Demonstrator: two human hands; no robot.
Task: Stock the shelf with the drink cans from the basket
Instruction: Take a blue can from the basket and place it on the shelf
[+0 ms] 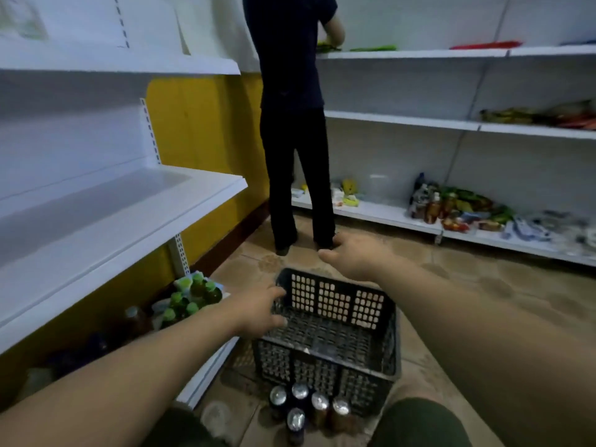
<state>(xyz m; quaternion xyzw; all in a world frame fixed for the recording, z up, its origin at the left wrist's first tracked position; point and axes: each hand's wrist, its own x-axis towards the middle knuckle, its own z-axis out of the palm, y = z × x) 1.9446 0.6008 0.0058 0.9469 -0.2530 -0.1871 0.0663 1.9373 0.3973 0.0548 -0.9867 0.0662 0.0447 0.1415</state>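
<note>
A dark plastic basket [335,366] stands on the tiled floor in front of me, and its inside looks bare. Several drink cans [306,406] stand upright on the floor just in front of the basket's near wall. My left hand [258,314] reaches over the basket's left rim with spread fingers and holds nothing. My right hand [351,256] hovers above the basket's far rim, fingers relaxed and loosely apart. The white shelf [106,221] on my left is bare at mid height.
Green-capped bottles [190,295] sit on the lowest left shelf beside the basket. A person in dark clothes [296,140] stands close beyond the basket, facing the right-hand shelves [419,121], which hold packets and bottles [451,204]. A yellow wall panel lies behind.
</note>
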